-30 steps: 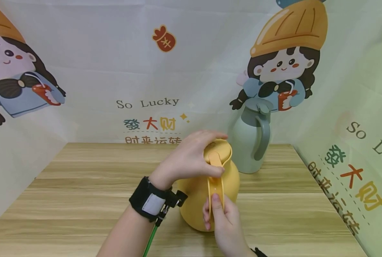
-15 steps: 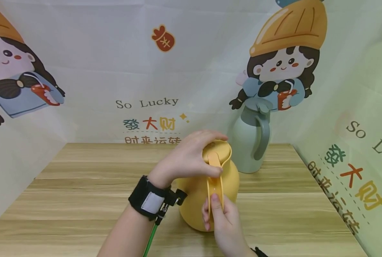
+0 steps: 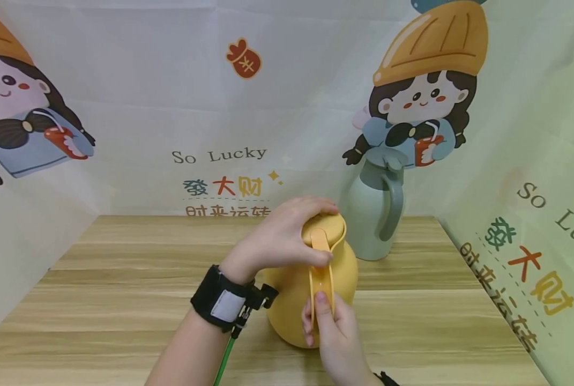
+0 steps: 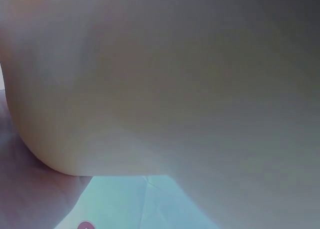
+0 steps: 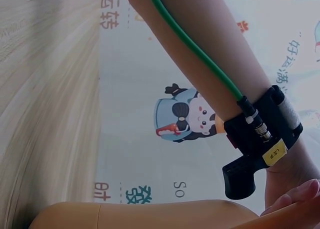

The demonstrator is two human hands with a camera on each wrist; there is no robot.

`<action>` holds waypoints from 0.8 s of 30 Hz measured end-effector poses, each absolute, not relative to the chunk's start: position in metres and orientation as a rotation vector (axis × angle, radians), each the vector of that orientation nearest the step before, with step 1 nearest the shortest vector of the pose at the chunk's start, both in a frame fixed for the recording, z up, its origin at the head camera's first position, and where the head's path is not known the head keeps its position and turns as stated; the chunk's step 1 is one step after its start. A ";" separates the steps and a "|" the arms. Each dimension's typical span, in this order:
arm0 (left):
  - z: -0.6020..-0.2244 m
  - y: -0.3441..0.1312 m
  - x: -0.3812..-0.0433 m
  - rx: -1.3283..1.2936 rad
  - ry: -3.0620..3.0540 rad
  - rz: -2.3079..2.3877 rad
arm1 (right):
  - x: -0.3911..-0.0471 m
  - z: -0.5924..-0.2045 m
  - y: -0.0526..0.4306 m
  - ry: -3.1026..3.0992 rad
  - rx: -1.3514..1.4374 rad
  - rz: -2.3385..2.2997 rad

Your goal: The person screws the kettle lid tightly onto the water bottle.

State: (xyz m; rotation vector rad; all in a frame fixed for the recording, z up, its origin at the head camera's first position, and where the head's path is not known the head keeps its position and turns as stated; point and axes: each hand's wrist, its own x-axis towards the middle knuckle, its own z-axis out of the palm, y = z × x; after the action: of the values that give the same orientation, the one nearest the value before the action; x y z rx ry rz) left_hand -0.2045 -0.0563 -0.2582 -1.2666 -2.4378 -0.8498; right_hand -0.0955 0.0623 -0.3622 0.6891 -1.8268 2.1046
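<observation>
A yellow thermos jug (image 3: 289,308) stands upright on the wooden table in the head view. Its round lid (image 3: 327,228) is seated on the neck, under my left hand (image 3: 284,236). The left fingers curl over the lid's far edge, while the thumb lies on the near side by the lever. My right hand (image 3: 337,335) grips the jug's handle (image 3: 321,279), thumb along its outer face. In the left wrist view, a blurred smooth surface fills most of the picture. The right wrist view has the jug's side (image 5: 155,214) along the bottom, with left fingers (image 5: 300,194) at the corner.
A pale green thermos jug (image 3: 369,214) with a grey-green lid and handle stands behind, to the right. Printed cloth (image 3: 137,107) hangs at the back and sides of the wooden table (image 3: 137,300). A green cable (image 3: 225,359) runs from the left wrist camera.
The head view has drifted slightly, so everything sits a little further left. Both hands keep their holds on the lid and the handle, and the jug stays in place.
</observation>
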 end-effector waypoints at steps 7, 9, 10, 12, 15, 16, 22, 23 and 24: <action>-0.259 -0.058 -0.204 -1.264 -2.432 -0.845 | -0.095 -0.362 0.061 -1.814 0.684 2.121; -0.261 -0.060 -0.204 -1.265 -2.423 -0.859 | -0.095 -0.362 0.061 -1.813 0.681 2.125; -0.262 -0.060 -0.205 -1.268 -2.416 -0.869 | -0.095 -0.362 0.061 -1.811 0.683 2.123; -0.264 -0.062 -0.205 -1.272 -2.403 -0.889 | -0.095 -0.362 0.060 -1.807 0.687 2.117; -0.267 -0.063 -0.207 -1.312 -2.353 -0.973 | -0.096 -0.364 0.060 -1.792 0.702 2.098; -0.267 -0.063 -0.208 -1.334 -2.330 -1.039 | -0.096 -0.364 0.060 -1.788 0.706 2.090; -0.275 -0.074 -0.209 -1.285 -2.172 -1.438 | -0.097 -0.365 0.060 -1.782 0.723 2.056; -0.277 -0.076 -0.210 -1.249 -2.148 -1.465 | -0.097 -0.365 0.060 -1.783 0.720 2.056; -0.280 -0.078 -0.211 -1.213 -2.127 -1.498 | -0.097 -0.365 0.060 -1.782 0.719 2.055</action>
State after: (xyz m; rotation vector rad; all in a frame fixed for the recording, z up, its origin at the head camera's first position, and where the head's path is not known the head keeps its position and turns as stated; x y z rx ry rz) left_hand -0.2111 -0.0777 -0.2797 -1.2133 -2.1265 -1.4982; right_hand -0.0971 0.0601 -0.3654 0.7185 -1.7825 2.0546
